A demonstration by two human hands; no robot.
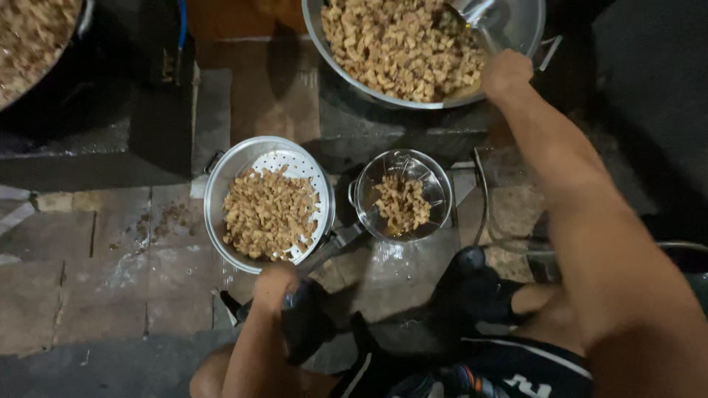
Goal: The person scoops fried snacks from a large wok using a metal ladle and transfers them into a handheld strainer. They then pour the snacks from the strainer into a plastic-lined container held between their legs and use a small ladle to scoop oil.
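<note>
Left grip clasps strainer handle; right grip clasps ladle.

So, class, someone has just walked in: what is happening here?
A person crouches over fried golden pieces. The right hand holds a metal scoop in the big pan of pieces up top. The left hand grips the handle of a ladle strainer holding a small portion, beside a holed colander about half covered with pieces. Another full pan sits at the top left.
</note>
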